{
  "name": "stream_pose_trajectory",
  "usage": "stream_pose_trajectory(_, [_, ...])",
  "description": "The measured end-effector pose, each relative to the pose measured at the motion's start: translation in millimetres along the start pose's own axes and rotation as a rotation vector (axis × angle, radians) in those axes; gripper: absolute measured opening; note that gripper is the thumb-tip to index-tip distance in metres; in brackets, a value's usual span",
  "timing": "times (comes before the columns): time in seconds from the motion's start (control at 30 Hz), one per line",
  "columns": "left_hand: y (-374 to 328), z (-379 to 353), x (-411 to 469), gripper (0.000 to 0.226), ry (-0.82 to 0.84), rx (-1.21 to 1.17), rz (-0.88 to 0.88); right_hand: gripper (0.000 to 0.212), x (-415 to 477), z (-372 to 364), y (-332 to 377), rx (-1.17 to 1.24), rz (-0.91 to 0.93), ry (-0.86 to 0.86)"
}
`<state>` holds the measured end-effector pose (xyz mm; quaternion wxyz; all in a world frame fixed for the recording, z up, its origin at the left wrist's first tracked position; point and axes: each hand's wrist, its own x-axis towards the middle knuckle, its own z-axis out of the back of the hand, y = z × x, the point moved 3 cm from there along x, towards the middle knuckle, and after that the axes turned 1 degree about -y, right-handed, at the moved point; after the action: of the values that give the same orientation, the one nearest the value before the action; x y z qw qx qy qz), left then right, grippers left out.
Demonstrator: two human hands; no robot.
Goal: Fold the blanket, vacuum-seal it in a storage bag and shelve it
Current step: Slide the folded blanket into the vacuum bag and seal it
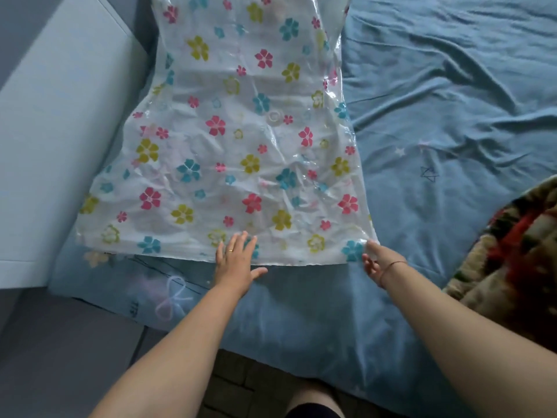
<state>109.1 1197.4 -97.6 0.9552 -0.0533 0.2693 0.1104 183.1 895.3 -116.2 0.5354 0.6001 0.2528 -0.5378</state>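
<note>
A large clear storage bag [247, 140] printed with pink, teal and yellow flowers lies flat and empty on the bed, running away from me. Its round valve [275, 116] shows near the middle. My left hand [236, 260] lies flat with spread fingers on the bag's near edge. At the bag's near right corner, my right hand [376, 260] pinches the plastic. The folded brown and red patterned blanket [512, 260] rests on the bed at the right edge of the view, apart from the bag.
The bed carries a wrinkled blue sheet [452, 86] with small star prints. A white panel [54, 131] borders the bed on the left. Dark tiled floor [241, 384] and my knee [313, 402] show at the bottom.
</note>
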Motion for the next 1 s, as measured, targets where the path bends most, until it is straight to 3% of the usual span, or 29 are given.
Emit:
stream_pose_trajectory(0.2, [-50.9,24.8,18.9,0.077,-0.024,0.058,-0.101,0.022,-5.9,50.7,129.1,-0.087,0.242,-0.161])
stream_pose_trajectory(0.33, [-91.4,39.0,37.9,0.057,-0.036,0.009,-0.164,0.026,4.4,83.1,222.9,0.128,0.378,-0.086])
stream_pose_trajectory(0.43, [-127.4,41.2,48.9,0.059,-0.031,-0.019,-0.208,0.015,16.3,100.3,248.7,0.234,0.432,-0.138])
stream_pose_trajectory(0.5, [-151.6,37.1,51.0,0.064,-0.032,-0.029,-0.234,0.038,25.4,104.9,226.1,0.082,0.399,-0.261])
stream_pose_trajectory(0.57, [-173.5,28.0,49.1,0.067,-0.022,-0.052,-0.258,0.05,28.7,100.4,179.6,-0.077,0.355,-0.279])
stream_pose_trajectory(0.67, [-194.8,11.9,42.7,0.066,-0.015,-0.068,-0.261,0.044,23.1,75.6,89.1,-0.224,0.148,-0.004])
stream_pose_trajectory(0.8, [-198.4,-0.4,45.0,0.069,-0.068,-0.039,-0.193,0.021,16.9,41.9,18.7,-0.098,-0.013,0.247])
stream_pose_trajectory(0.9, [-198.9,-6.4,52.9,0.075,-0.095,-0.024,-0.202,0.026,20.3,21.6,6.8,0.103,-0.029,0.323])
stream_pose_trajectory(1.0, [-201.7,-7.8,57.3,0.067,-0.127,-0.107,-0.247,0.029,16.6,12.2,7.1,0.181,-0.023,0.386])
